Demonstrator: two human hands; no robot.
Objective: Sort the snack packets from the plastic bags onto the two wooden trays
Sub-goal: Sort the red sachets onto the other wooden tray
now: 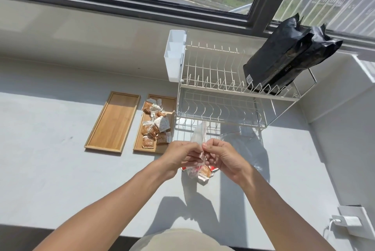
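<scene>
Two wooden trays lie side by side on the grey counter. The left tray [113,121] is bare. The right tray [169,106] holds several brown-and-white snack packets [153,124]. In front of it, my left hand [180,155] and my right hand [221,156] both pinch the top of a clear plastic bag [199,135] held above the counter. Red-and-orange snack packets [200,172] sit in the bag's bottom, partly hidden below my fingers.
A white two-tier wire dish rack [223,88] stands right of the trays, with a white cutlery holder [175,56] on its left end and two black pouches [288,56] on its top tier. A wall socket with a charger [351,221] is at the lower right.
</scene>
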